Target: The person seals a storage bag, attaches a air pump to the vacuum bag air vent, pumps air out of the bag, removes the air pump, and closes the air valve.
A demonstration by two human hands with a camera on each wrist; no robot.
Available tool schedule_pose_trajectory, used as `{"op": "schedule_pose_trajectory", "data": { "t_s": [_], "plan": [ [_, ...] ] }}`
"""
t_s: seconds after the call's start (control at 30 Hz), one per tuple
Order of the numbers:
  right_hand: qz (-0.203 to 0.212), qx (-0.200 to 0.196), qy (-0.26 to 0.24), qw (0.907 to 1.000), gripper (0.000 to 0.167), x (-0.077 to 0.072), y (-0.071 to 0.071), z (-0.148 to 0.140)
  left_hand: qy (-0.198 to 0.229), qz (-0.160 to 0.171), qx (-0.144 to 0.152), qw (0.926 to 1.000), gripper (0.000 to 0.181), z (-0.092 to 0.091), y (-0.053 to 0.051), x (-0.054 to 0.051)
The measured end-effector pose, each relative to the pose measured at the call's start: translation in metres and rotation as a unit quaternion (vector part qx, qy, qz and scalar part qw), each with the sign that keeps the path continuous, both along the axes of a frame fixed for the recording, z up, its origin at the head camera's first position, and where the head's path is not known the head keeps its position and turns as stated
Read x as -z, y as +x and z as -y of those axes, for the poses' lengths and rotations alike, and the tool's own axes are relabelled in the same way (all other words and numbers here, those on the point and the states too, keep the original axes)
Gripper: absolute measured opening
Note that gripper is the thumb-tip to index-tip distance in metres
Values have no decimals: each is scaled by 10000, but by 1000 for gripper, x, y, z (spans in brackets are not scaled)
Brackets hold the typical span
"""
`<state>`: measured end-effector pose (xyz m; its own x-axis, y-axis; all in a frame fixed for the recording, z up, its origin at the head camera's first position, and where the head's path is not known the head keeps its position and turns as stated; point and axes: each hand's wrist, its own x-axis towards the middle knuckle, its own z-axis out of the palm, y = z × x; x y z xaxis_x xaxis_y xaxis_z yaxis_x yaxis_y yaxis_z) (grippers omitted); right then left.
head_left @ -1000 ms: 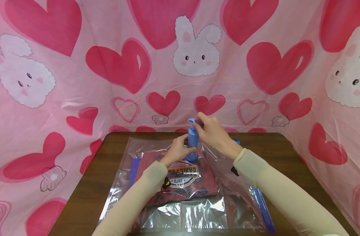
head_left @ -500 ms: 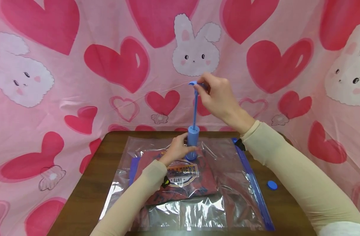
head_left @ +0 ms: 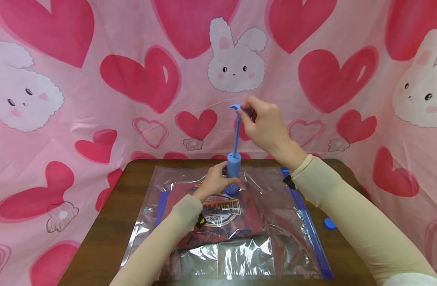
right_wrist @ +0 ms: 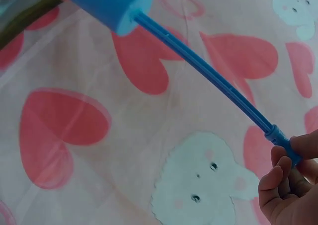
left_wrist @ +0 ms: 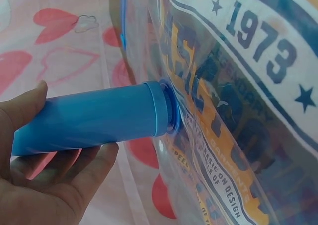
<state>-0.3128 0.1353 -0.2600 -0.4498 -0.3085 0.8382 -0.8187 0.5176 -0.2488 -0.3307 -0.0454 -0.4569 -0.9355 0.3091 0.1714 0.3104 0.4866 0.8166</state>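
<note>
A blue hand pump [head_left: 233, 167] stands upright on a clear plastic bag [head_left: 291, 238] that has a folded red printed shirt [head_left: 247, 222] inside. My left hand [head_left: 214, 183] grips the pump's barrel, thumb on one side and fingers round the other. High above, my right hand [head_left: 266, 123] pinches the handle [head_left: 236, 106], with the thin rod [head_left: 237, 135] drawn far out of the barrel. In the left wrist view the barrel's base [left_wrist: 163, 108] meets a round fitting on the bag's surface.
A small blue round cap [head_left: 329, 223] lies on the brown table [head_left: 100, 238] to the right of the bag. The bag's blue zip edge [head_left: 311, 234] runs down its right side. Pink cloth with hearts and rabbits [head_left: 236, 59] hangs behind and at both sides.
My right hand has risen with the handle, drawing the rod out, and is now slightly lower than half a second ago. The left hand stays round the barrel.
</note>
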Motion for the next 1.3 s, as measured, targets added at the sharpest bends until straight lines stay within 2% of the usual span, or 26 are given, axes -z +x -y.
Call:
{"op": "schedule_pose_trajectory", "data": {
  "t_s": [0.17, 0.33, 0.43, 0.83, 1.03, 1.1, 1.17, 1.3],
  "plan": [
    [51, -39, 62, 10000, 12, 32, -4, 4, -52, -183, -59, 9998, 59, 0, -2, 0],
    [478, -31, 51, 9988, 10, 70, -3, 5, -56, -211, -22, 9998, 58, 1, 0, 3],
    [706, 4, -55, 9975, 9, 86, -1, 5, -66, -228, 3, 9997, 56, 0, 0, 4],
    [1032, 6, -282, 9943, 7, 125, -2, 9, -32, -336, 38, 9994, 54, 1, -2, 3],
    [1160, 21, -602, 9914, 7, 134, -1, 9, -52, -253, 182, 9995, 56, 1, -2, 1],
    [1425, 15, -780, 9867, 10, 135, 2, 10, -27, -227, 186, 9996, 55, 1, -2, 0],
    [1884, -63, -1084, 9761, 17, 136, 5, 12, -5, -208, 152, 9997, 55, 2, -2, 1],
    [2847, -225, -2004, 9372, 32, 143, 14, 14, 11, -198, 47, 9998, 56, 4, -1, 3]
  ]
}}
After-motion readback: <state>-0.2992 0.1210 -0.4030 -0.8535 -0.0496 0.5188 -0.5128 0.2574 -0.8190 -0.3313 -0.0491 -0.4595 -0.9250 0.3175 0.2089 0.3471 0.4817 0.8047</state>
